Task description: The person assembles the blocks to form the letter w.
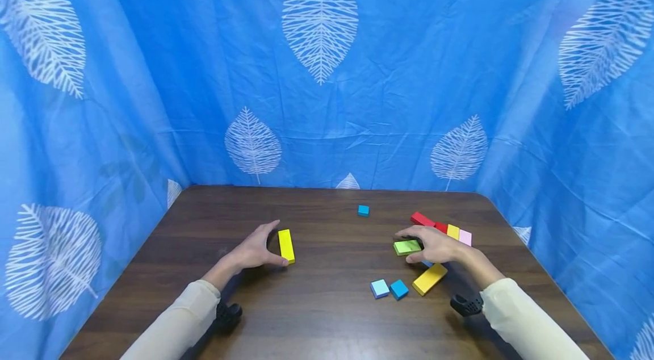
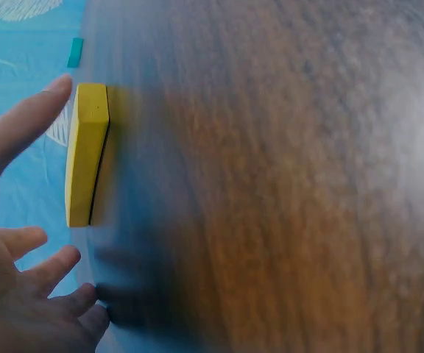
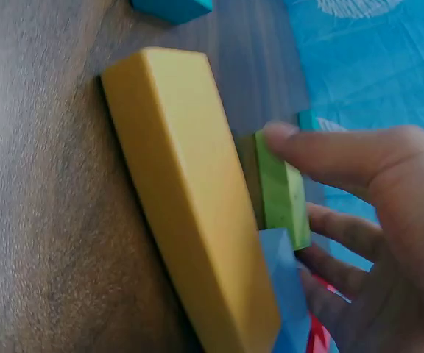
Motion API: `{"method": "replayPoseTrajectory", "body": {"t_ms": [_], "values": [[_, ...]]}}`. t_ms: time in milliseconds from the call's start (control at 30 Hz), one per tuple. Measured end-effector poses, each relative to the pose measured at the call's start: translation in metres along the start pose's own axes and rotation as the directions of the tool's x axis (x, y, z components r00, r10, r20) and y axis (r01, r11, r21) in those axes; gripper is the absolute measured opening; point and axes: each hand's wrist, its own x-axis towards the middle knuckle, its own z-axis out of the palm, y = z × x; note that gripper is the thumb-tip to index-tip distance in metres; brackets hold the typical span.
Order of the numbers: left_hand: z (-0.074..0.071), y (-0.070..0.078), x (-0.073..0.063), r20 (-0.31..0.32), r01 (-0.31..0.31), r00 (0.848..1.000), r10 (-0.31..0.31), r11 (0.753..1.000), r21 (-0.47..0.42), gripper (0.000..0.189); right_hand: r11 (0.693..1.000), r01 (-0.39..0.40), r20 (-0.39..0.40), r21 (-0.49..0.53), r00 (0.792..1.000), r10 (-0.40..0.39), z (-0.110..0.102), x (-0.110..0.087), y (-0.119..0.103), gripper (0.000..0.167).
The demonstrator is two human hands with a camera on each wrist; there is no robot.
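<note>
On the left half of the table, my left hand (image 1: 254, 248) is spread beside a bright yellow block (image 1: 286, 246). Its thumb reaches near the block's front end, and bare space shows between palm and block in the left wrist view. To the right, my right hand (image 1: 434, 243) arches over a light green block (image 1: 406, 247). The right thumb (image 3: 330, 156) overlaps one end of that block in the right wrist view, while the other fingers extend loosely behind it. A blue block (image 3: 285, 283), partly hidden, lies by the green one, close to an orange-yellow block (image 1: 430, 279).
Beyond the right hand lie red blocks (image 1: 423, 218), a small yellow block (image 1: 453, 231) and a pink block (image 1: 465, 237). Nearer are a light blue block (image 1: 380, 288) and a blue one (image 1: 399, 289). Another small blue block (image 1: 363, 210) sits far back. Blue curtains (image 1: 322, 121) surround the wooden table (image 1: 327, 314).
</note>
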Motion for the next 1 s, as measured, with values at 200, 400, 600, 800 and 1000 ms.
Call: {"method": "replayPoseTrajectory", "body": {"t_ms": [200, 400, 600, 800, 1000], "values": [[0.006, 0.002, 0.003, -0.02, 0.007, 1.0, -0.006, 0.999, 0.036, 0.097, 0.998, 0.001, -0.011, 0.064, 1.0, 0.0, 0.006, 0.002, 0.014, 0.042], [0.007, 0.004, 0.004, -0.055, 0.034, 0.998, -0.03, 0.998, 0.06, 0.09, 0.994, -0.003, -0.008, 0.11, 1.0, 0.004, 0.006, 0.003, 0.018, 0.033], [0.007, 0.007, 0.004, -0.069, 0.027, 0.997, -0.023, 0.997, 0.069, 0.087, 0.996, 0.047, -0.012, 0.072, 0.999, -0.047, 0.002, 0.007, 0.015, 0.031], [0.01, 0.009, 0.002, -0.076, 0.035, 0.997, -0.028, 0.995, 0.097, 0.085, 0.994, 0.102, -0.035, 0.027, 0.994, -0.101, 0.001, 0.015, 0.01, 0.031], [0.015, 0.011, 0.002, -0.1, 0.034, 0.995, -0.022, 0.993, 0.117, 0.086, 0.989, 0.149, -0.052, -0.008, 0.987, -0.15, -0.002, 0.029, -0.002, 0.029]]}}
